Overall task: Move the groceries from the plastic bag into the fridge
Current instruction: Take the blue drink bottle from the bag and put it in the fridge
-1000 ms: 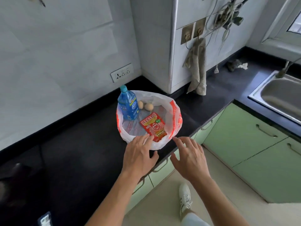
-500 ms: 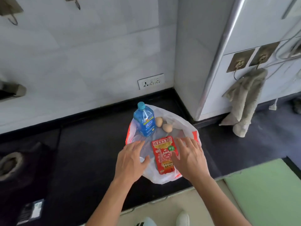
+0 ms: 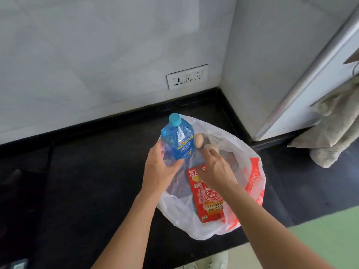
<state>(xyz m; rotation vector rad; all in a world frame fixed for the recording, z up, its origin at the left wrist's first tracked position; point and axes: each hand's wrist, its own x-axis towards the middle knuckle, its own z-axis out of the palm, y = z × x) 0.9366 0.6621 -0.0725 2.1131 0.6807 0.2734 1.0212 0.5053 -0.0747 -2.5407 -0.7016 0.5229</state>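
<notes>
Both our hands had moved forward into the crumpled white plastic bag on the black stone countertop, our left hand wrapped round the upright blue clear-plastic bottle, our right hand pinching a tan oval egg beside it.

We seem to be in a home kitchen: black countertop along pale wall tiles, a socket plate mid-frame, a towel hanging at right.
</notes>
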